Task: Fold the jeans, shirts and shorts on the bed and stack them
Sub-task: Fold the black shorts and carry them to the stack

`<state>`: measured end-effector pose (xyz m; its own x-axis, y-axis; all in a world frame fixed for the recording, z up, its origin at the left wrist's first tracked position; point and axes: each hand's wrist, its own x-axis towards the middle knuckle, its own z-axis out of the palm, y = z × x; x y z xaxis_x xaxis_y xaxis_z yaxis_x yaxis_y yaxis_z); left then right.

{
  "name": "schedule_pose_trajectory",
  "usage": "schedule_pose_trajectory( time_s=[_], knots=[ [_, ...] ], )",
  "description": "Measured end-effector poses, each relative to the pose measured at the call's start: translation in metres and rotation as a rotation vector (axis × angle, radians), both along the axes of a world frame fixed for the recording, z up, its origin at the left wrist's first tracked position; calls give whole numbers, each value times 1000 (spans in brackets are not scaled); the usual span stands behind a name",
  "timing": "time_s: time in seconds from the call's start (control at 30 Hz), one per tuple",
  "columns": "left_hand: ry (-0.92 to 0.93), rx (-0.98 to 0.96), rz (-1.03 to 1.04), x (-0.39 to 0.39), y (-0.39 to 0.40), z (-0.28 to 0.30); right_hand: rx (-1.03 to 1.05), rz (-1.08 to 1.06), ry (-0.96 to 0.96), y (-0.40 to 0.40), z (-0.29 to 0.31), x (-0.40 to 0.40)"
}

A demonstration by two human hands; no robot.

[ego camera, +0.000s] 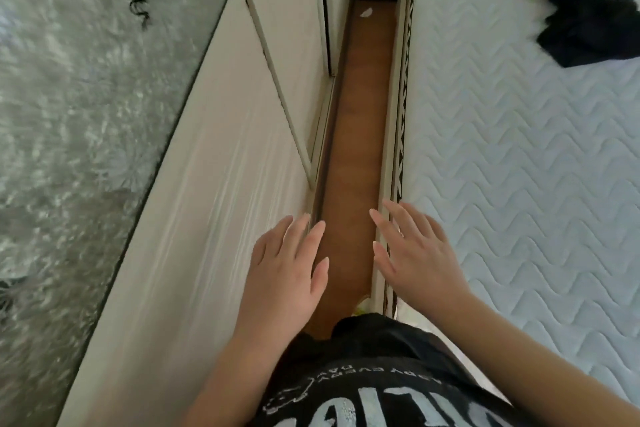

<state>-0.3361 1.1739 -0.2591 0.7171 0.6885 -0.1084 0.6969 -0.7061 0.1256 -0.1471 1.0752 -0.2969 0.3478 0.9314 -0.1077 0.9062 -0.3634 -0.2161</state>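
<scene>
Head view: we stand in the floor gap between the bed [519,156] and a white wardrobe [207,218]. Our left hand [287,270] and right hand [415,253] hang flat, fingers spread, holding nothing, off the bed's near edge. One crumpled black garment [585,17] lies at the bed's far side, type unclear. No folded stack visible; we judge everything remains.

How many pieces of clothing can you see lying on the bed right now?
1: a crumpled black garment lies on the white quilted mattress, far right, beyond both empty hands. More clothes may lie outside the picture's edge.
</scene>
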Motion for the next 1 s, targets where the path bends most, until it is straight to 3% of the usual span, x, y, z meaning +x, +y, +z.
schedule_pose_trajectory(
  time_s=[0.2,0.4,0.73,1.0],
  knots=[
    [61,6,-156,91,47,10,0,-141,39,13,10,62],
    [-18,58,-342,194,101,6,31,-315,40,30,7,122],
    [-60,6,-686,380,212,-31,-113,-659,12,104,-5,212],
    [37,-37,-965,474,255,-26,-105,-916,30,152,15,268]
  ],
)
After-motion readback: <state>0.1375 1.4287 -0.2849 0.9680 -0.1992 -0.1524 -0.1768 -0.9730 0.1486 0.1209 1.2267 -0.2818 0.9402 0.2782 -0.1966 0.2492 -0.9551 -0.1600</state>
